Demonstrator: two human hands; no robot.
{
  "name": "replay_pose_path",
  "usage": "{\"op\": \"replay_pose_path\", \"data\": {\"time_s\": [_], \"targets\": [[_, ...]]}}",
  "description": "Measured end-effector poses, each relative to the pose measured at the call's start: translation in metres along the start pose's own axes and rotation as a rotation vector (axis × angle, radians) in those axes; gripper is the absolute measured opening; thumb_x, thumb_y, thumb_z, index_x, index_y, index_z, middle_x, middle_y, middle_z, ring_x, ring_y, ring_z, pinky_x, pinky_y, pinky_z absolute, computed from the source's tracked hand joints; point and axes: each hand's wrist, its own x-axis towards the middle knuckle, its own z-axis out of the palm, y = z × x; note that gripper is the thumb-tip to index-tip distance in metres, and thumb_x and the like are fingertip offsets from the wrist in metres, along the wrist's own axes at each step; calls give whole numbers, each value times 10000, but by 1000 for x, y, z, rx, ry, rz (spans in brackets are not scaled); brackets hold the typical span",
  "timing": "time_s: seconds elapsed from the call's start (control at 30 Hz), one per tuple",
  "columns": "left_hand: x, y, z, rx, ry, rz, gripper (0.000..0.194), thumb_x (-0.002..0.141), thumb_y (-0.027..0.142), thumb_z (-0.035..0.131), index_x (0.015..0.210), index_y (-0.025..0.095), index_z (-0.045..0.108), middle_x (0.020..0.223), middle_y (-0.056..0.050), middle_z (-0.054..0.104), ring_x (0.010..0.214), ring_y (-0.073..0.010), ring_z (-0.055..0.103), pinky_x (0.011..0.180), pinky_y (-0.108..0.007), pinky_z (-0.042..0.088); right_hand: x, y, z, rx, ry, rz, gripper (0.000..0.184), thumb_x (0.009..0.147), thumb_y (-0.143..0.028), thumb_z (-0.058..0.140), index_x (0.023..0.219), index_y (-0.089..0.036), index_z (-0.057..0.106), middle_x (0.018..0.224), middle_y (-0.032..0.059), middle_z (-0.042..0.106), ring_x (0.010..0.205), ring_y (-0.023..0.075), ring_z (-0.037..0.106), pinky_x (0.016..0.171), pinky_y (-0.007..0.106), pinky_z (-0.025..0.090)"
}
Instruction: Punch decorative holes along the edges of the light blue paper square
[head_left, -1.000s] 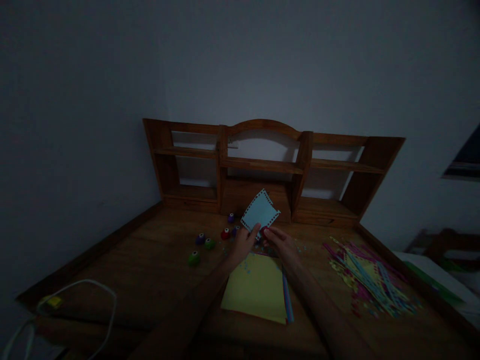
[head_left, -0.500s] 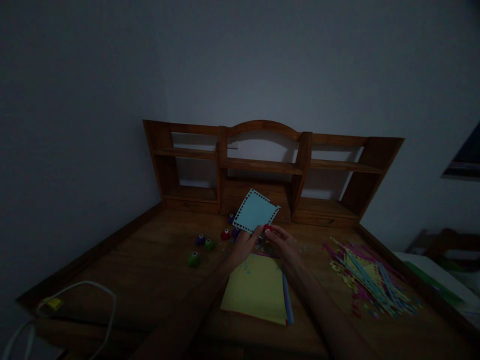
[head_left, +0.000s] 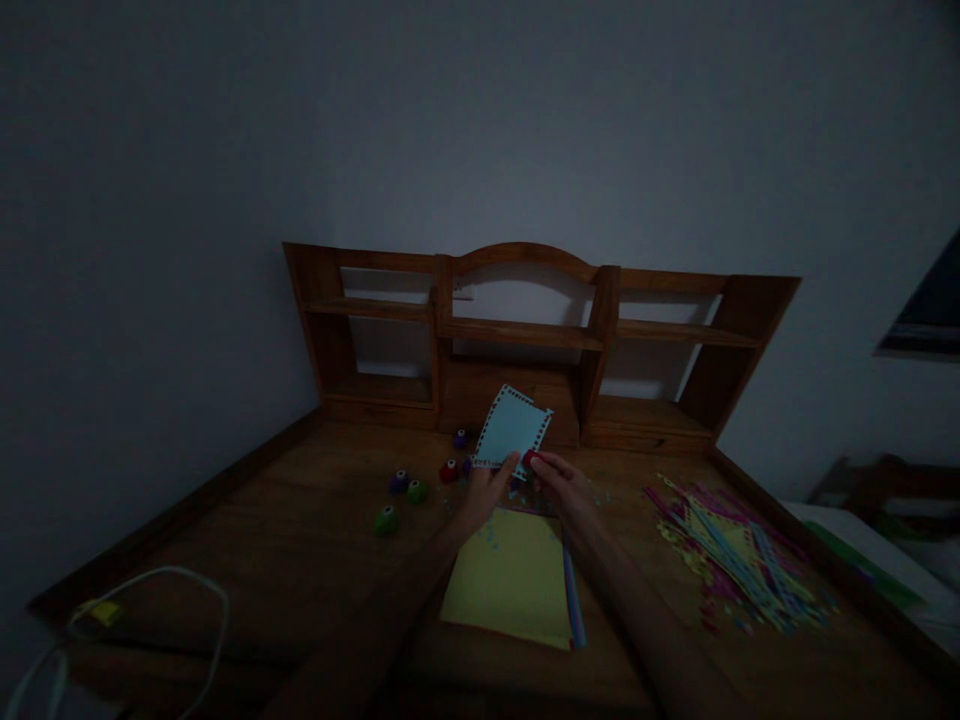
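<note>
My left hand (head_left: 487,492) grips the lower edge of a light blue sheet of paper (head_left: 514,428), thumb on top. Small punched holes run along the sheet's edges, and it is held up at a tilt. A small red craft punch (head_left: 531,459) is pinched in my right hand (head_left: 562,485), at the sheet's lower right edge. Whether the paper sits inside its slot is too dark to tell. Left of my hands stand other punches: a red one (head_left: 449,471), a purple one (head_left: 400,481) and a green one (head_left: 386,520). Below my hands lies a stack of coloured paper (head_left: 510,580), yellow on top.
A pile of punched paper strips (head_left: 727,550) lies on the right of the wooden desk (head_left: 300,540). Small paper bits are scattered near my hands. A wooden shelf unit (head_left: 517,330) stands at the back. A white cable (head_left: 217,590) loops at the front left.
The light blue sheet has turned and tilted in my left hand, so it looks narrower. My right hand with the red craft punch has shifted slightly left.
</note>
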Motion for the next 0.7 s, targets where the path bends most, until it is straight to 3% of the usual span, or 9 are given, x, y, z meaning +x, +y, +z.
{"op": "replay_pose_path", "data": {"time_s": [0.27, 0.47, 0.7], "targets": [[0, 8, -4, 0, -24, 72, 356, 894, 410, 503, 1144, 190, 629, 1092, -83, 699, 1101, -220, 593, 1033, -363, 396, 1, 1, -3, 15, -27, -29, 294, 648, -377, 820, 901, -245, 747, 881, 21, 732, 657, 133, 597, 607, 265, 444], [-1, 5, -4, 28, -51, 115, 361, 901, 383, 505, 1178, 178, 613, 1111, -85, 693, 1147, -210, 570, 1049, -350, 375, -1, 0, -1, 9, -37, -3, 288, 634, -367, 832, 875, -237, 745, 827, 16, 727, 637, 129, 584, 601, 261, 433], [-1, 5, -4, -15, -93, 60, 346, 897, 400, 515, 1136, 185, 643, 1134, -83, 690, 1096, -212, 606, 1014, -353, 416, -4, -2, 2, 22, -68, 24, 294, 631, -347, 839, 884, -238, 737, 870, 18, 729, 669, 131, 600, 613, 255, 434]]}}
